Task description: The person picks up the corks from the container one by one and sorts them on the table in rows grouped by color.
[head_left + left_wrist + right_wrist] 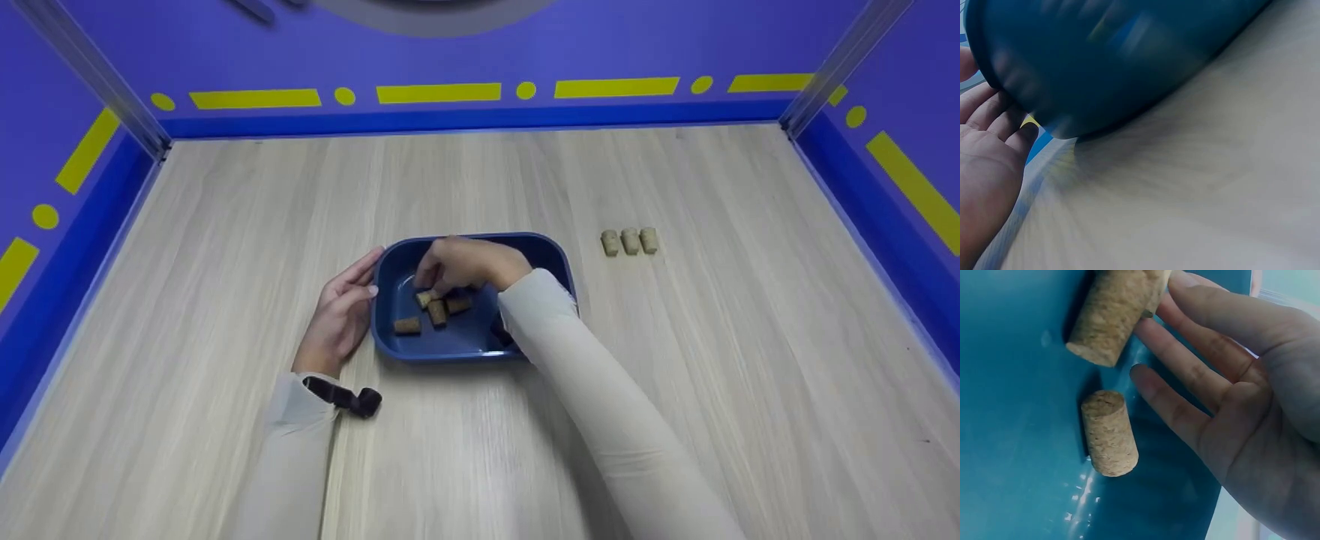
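A dark blue rectangular bin (pixel 450 352) with rounded corners stands on the table, holding several brown corks. My left hand (pixel 341 319) rests at its left side, with fingers (pixel 994 112) fairly straight along the outer wall and the thumb near the rim. My right hand (pixel 469 262) reaches down inside and pinches a cork (pixel 424 298) between thumb and fingers; in the right wrist view this cork (pixel 1158 295) is partly hidden. Close beside it lie a cork (pixel 437 313) and another cork (pixel 458 305). One more cork (pixel 407 325) lies near the bin's front left corner.
Right of the bin, three lighter corks (pixel 630 241) form a short row on the wooden table (pixel 712 360). Blue-purple panels (pixel 465 60) with yellow marks border the table at the back and sides. A black wrist camera (pixel 365 403) sits by the left cuff.
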The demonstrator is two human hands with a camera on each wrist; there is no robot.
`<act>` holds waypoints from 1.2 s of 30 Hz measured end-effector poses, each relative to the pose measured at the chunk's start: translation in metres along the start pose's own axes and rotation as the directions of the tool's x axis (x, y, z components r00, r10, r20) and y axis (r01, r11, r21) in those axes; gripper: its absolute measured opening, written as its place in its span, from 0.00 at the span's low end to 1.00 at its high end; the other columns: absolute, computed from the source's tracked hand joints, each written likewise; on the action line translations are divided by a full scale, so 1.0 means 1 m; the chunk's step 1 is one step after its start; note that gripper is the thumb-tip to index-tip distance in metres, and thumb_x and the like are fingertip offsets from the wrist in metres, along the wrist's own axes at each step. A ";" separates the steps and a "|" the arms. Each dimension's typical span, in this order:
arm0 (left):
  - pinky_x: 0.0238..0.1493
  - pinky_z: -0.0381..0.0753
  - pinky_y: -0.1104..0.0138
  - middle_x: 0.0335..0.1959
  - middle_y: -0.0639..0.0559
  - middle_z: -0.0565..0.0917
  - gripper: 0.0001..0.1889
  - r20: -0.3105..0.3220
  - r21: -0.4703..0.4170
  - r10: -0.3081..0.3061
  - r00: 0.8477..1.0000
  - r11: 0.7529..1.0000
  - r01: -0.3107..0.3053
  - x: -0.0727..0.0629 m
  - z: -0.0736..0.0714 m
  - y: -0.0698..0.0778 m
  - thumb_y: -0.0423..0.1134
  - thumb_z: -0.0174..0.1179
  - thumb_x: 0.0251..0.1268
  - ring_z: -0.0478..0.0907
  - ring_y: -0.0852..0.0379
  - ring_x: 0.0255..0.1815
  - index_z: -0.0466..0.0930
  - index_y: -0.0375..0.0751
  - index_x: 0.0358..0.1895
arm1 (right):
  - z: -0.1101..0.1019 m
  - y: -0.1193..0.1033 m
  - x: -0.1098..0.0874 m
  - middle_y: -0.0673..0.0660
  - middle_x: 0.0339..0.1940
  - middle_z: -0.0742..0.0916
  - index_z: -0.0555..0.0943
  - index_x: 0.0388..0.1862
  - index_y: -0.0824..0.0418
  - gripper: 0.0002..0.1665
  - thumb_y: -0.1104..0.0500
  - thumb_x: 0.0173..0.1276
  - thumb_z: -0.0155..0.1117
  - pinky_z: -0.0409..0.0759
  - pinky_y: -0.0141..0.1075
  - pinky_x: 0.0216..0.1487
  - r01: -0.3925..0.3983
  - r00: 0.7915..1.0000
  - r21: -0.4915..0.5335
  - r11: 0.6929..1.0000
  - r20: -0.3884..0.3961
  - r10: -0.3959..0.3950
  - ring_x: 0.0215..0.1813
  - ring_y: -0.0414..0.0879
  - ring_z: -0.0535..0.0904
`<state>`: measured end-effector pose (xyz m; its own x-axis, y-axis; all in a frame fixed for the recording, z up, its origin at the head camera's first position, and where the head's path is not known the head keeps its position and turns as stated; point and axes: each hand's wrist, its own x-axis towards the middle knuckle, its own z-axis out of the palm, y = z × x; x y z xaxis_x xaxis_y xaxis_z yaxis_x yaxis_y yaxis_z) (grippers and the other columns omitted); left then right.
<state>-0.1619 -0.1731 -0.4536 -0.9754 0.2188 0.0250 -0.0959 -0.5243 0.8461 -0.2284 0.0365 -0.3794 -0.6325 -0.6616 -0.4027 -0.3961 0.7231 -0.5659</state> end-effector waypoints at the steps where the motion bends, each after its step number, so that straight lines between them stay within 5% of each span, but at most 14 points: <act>1: 0.62 0.73 0.70 0.69 0.41 0.69 0.33 0.000 -0.004 0.001 1.000 1.000 -0.001 0.000 0.000 0.000 0.18 0.41 0.59 0.71 0.60 0.64 0.50 0.22 0.72 | 0.000 0.000 0.000 0.51 0.50 0.86 0.84 0.53 0.51 0.19 0.64 0.64 0.63 0.83 0.38 0.41 0.001 1.000 0.000 1.000 -0.001 -0.001 0.44 0.44 0.82; 26: 0.63 0.72 0.70 0.66 0.45 0.73 0.33 0.002 0.007 0.020 1.000 1.000 -0.020 0.000 -0.001 0.000 0.18 0.43 0.58 0.71 0.60 0.65 0.53 0.21 0.71 | 0.003 0.007 0.002 0.53 0.46 0.88 0.85 0.51 0.56 0.18 0.68 0.63 0.62 0.81 0.37 0.49 0.113 0.992 -0.047 0.992 -0.044 -0.116 0.45 0.43 0.82; 36: 0.62 0.73 0.69 0.63 0.47 0.75 0.32 0.012 -0.001 0.030 0.999 1.000 -0.030 0.000 0.000 -0.001 0.18 0.42 0.59 0.72 0.60 0.64 0.55 0.22 0.70 | -0.005 0.008 -0.009 0.52 0.33 0.82 0.84 0.54 0.55 0.19 0.66 0.66 0.59 0.72 0.30 0.28 0.112 0.993 0.051 0.992 -0.039 -0.110 0.29 0.43 0.73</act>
<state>-0.1617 -0.1731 -0.4544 -0.9753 0.2134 0.0568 -0.0671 -0.5317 0.8443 -0.2294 0.0497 -0.3766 -0.6107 -0.7291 -0.3091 -0.4299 0.6330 -0.6438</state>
